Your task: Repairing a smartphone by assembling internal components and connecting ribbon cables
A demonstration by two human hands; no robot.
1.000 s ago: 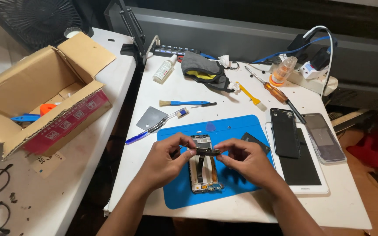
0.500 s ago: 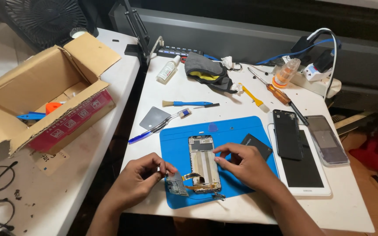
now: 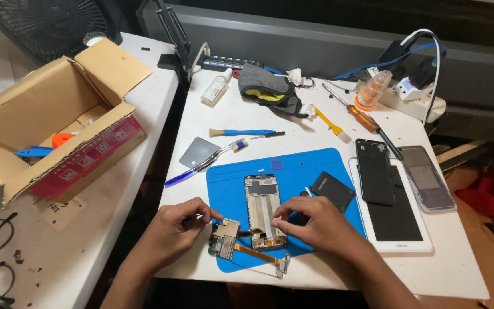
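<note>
Your left hand point(image 3: 175, 229) pinches one circuit board point(image 3: 224, 239); at its three o'clock, your right hand point(image 3: 315, 223) presses one phone frame point(image 3: 263, 206).

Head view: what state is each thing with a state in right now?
Opened silver phone frame: back off, flat on blue mat.
Green circuit board: lifted out, at left hand fingertips.
Right hand: pressing frame's lower edge.
Brown cardboard box: flaps open.
Black phone back cover: detached.
</note>
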